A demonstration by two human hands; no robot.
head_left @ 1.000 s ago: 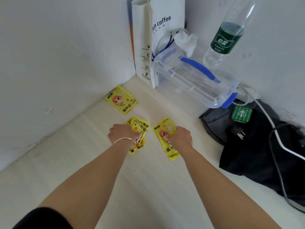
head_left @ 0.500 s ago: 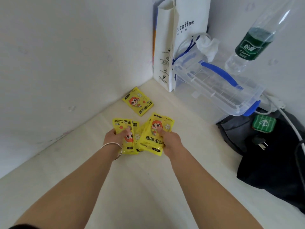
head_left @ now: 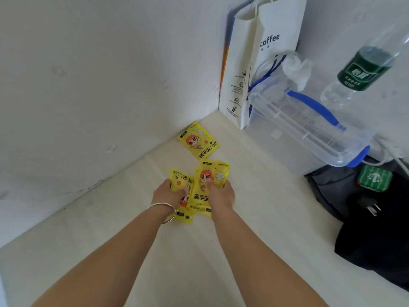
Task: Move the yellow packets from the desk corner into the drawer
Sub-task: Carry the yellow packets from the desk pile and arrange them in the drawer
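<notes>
A person's left hand (head_left: 168,194) and right hand (head_left: 222,194) meet above the pale desk (head_left: 132,240), a little short of its far corner, both busy gathering yellow hand-warmer packets printed with a red-haired cartoon figure. The left hand, a silver bangle (head_left: 164,210) on its wrist, has its fingers curled around a small stack (head_left: 180,177) of packets (at least 2 overlap, though the exact count cannot be read). The right hand pinches a top packet (head_left: 218,173) with the thumb pressed on its face, and its lower part overlaps the stack so that the 2 bundles touch. 1 lone packet (head_left: 198,140) lies flat on the desk farther in, just beside the left wall and apart from both hands. Deeper in the corner stand a white paper coffee bag (head_left: 272,63) and a clear plastic box (head_left: 309,134) with a blue handle. A green-labelled water bottle (head_left: 363,69) leans by the back wall behind the box, and a dark bag (head_left: 376,229) lies along the desk's right side. The drawer is nowhere in view, so whether any packet has reached it cannot be told. The job looks to be at its collecting stage: most packets are in hand, 1 is left to pick up from beside the wall, and the whole carry to the drawer lies ahead.
</notes>
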